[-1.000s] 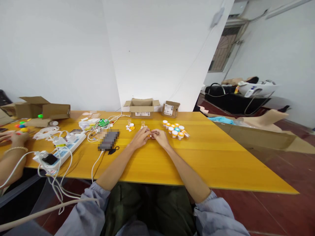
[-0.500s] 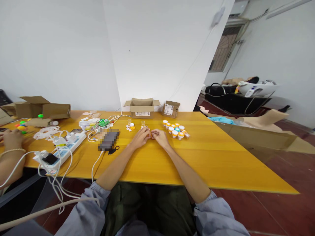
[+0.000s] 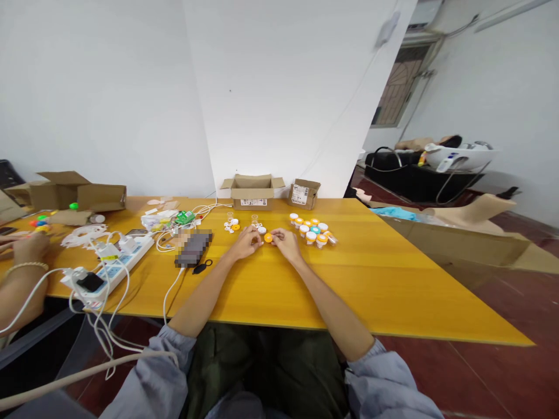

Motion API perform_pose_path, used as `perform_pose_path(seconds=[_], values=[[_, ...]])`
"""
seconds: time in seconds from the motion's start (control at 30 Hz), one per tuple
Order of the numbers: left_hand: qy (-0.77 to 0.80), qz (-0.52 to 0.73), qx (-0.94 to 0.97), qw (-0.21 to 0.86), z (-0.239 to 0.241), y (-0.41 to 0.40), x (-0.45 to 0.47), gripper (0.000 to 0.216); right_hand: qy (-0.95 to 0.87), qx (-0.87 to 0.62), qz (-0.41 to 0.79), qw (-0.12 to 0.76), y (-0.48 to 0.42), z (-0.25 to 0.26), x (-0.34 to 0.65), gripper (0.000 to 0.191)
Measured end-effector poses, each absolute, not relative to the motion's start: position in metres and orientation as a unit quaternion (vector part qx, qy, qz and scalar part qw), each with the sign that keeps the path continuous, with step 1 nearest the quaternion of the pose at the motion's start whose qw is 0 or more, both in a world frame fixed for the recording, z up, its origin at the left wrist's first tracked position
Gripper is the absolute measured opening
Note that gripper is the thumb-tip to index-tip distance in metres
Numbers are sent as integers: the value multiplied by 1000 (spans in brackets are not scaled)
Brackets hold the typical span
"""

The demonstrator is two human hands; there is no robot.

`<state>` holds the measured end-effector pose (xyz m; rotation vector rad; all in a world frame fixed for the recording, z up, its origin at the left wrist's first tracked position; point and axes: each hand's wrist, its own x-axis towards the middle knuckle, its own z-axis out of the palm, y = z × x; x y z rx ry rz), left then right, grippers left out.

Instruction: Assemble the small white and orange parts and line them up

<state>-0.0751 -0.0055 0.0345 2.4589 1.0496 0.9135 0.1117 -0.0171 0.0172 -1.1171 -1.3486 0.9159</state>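
My left hand [image 3: 246, 244] and my right hand [image 3: 287, 244] rest close together on the yellow table [image 3: 393, 279], fingers curled in a pinch. A small orange lid [image 3: 268, 237] sits at my right fingertips. My left fingertips pinch a small white-topped jar [image 3: 261, 230]. Just right of my right hand stands a cluster of several small jars [image 3: 311, 230] with orange, white and blue lids. A clear vial [image 3: 254, 220] and a few loose lids [image 3: 231, 224] lie beyond my left hand.
Two open cardboard boxes [image 3: 252, 192] [image 3: 303, 194] stand at the table's back edge. A phone [image 3: 193, 249], a black fob [image 3: 201, 267] and a power strip [image 3: 109, 265] with tangled white cables lie to the left. Another person's hand [image 3: 26, 249] works at the far left.
My hands have drawn slightly apart, and the orange lid and the white-topped jar now show between them. The other person's hand at the far left has shifted a little.
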Motion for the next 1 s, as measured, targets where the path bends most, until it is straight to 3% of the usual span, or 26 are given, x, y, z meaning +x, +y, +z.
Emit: perform_pose_path(seconds=[0.5, 1.0], values=[[352, 304, 871, 160, 31, -3, -76, 11, -571, -471, 395, 544, -16, 17, 113, 10], [349, 287, 824, 343, 41, 7, -96, 16, -570, -462, 390, 556, -16, 15, 110, 7]])
